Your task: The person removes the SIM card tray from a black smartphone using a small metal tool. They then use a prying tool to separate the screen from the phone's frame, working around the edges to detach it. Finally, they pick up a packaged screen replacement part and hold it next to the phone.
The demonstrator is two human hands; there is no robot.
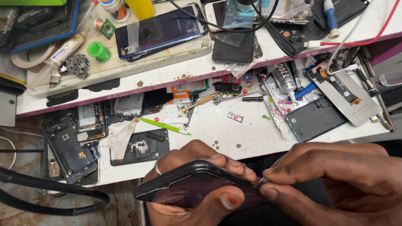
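Observation:
My left hand [184, 167] grips a black smartphone [188, 184] held edge-up near the bottom of the view, thumb across its dark screen and a ring on one finger. My right hand [331, 175] pinches a thin metal tool [263, 181] whose tip touches the phone's right edge. Most of the tool is hidden between my fingertips.
The white workbench [251, 134] is littered with opened phone bodies [71, 146], a black back cover [140, 146], a dark phone [314, 119], a display panel [343, 92], tweezers [274, 115], a green pen [165, 125] and a glue tube [284, 77]. An upper shelf [167, 71] holds more phones and cables.

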